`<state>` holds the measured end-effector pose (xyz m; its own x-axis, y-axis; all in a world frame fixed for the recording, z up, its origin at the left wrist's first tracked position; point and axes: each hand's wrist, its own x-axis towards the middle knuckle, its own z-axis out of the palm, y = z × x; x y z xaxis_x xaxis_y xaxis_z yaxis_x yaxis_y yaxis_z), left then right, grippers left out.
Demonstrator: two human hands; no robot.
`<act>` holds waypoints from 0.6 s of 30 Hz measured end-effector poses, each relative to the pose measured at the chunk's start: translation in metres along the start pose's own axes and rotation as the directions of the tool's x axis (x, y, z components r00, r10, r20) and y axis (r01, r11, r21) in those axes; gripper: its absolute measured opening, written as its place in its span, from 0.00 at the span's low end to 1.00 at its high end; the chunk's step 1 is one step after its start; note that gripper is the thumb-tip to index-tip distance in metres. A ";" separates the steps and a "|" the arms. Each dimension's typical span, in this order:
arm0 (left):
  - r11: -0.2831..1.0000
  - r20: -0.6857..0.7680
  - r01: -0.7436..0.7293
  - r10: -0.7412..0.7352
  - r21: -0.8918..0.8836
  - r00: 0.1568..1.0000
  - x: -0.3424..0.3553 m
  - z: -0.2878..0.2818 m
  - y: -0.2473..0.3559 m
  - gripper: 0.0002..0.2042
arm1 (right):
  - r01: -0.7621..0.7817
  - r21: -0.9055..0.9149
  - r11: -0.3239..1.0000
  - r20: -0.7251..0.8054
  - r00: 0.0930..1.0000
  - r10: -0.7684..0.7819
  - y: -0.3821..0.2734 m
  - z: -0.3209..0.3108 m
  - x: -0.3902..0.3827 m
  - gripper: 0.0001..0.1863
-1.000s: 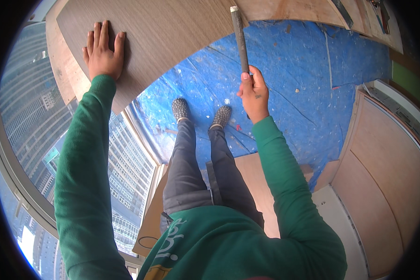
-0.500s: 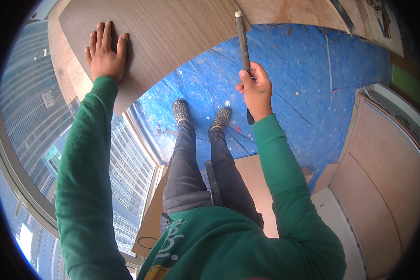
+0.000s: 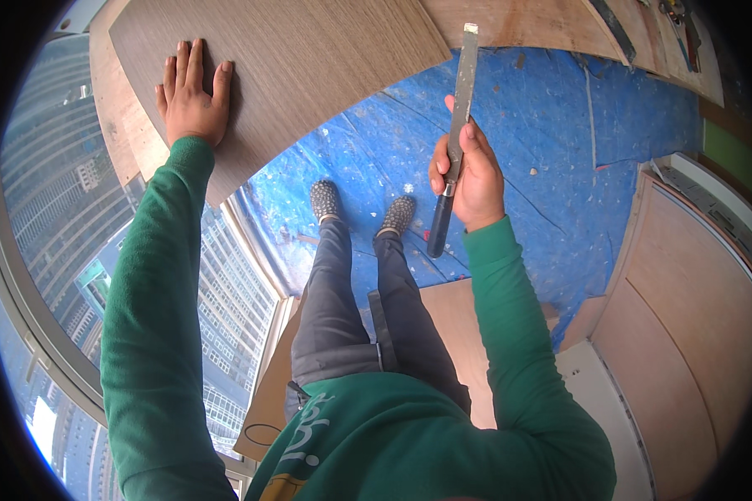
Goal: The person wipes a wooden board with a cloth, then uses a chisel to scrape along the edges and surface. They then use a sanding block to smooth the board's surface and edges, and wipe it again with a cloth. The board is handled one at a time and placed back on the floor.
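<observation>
My left hand point(image 3: 195, 108) lies flat on a brown wood-grain board point(image 3: 317, 58), its fingers stretched out toward the far edge. Off the board's right side, my right hand point(image 3: 480, 179) grips a flat file point(image 3: 463, 100) partway along, close to the metal collar. The file has a long, worn grey blade with a pale tip pointing away from me. Its dark handle sticks out below my fingers. The blade appears to be held in the air, but whether its tip touches anything cannot be told.
A blue sheet point(image 3: 551, 167), specked with debris, covers the floor under my feet. On the left is a window point(image 3: 234, 301) facing tall buildings. Wooden panels point(image 3: 685, 284) stand at the right. Several tools point(image 3: 685, 37) lie on a plywood surface at the far right.
My right hand has moved slightly right and nearer to me, turning the file so its flat face and handle show. My left hand stays pressed on the board.
</observation>
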<state>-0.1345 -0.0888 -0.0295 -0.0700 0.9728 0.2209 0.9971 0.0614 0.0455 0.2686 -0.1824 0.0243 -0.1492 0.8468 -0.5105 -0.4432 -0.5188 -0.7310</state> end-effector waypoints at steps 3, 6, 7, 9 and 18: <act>1.000 0.012 0.008 -0.008 -0.005 1.000 0.000 -0.001 0.001 0.34 | 0.056 0.001 0.998 -0.100 0.993 -0.056 0.003 0.003 0.004 0.27; 1.000 0.028 0.020 -0.019 -0.016 0.999 -0.001 -0.002 0.002 0.34 | 0.176 -0.274 0.945 -0.130 0.967 -0.218 0.010 -0.004 0.010 0.24; 1.000 0.032 0.022 -0.021 -0.018 0.999 -0.002 -0.002 0.001 0.34 | 0.221 -0.410 0.885 -0.106 0.952 -0.286 0.013 -0.008 0.012 0.24; 1.000 0.018 0.010 -0.010 -0.012 1.000 0.000 -0.003 0.001 0.35 | 0.225 -0.557 0.799 -0.126 0.929 -0.349 0.016 -0.009 0.011 0.28; 1.000 0.008 -0.004 0.004 0.000 1.000 0.001 0.001 -0.002 0.35 | 0.336 -0.887 0.317 0.081 0.789 -0.609 0.040 -0.018 0.018 0.26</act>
<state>-0.1361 -0.0877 -0.0304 -0.0660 0.9748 0.2131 0.9973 0.0578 0.0444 0.2644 -0.1903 -0.0221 0.0799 0.9937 0.0788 0.5931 0.0162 -0.8050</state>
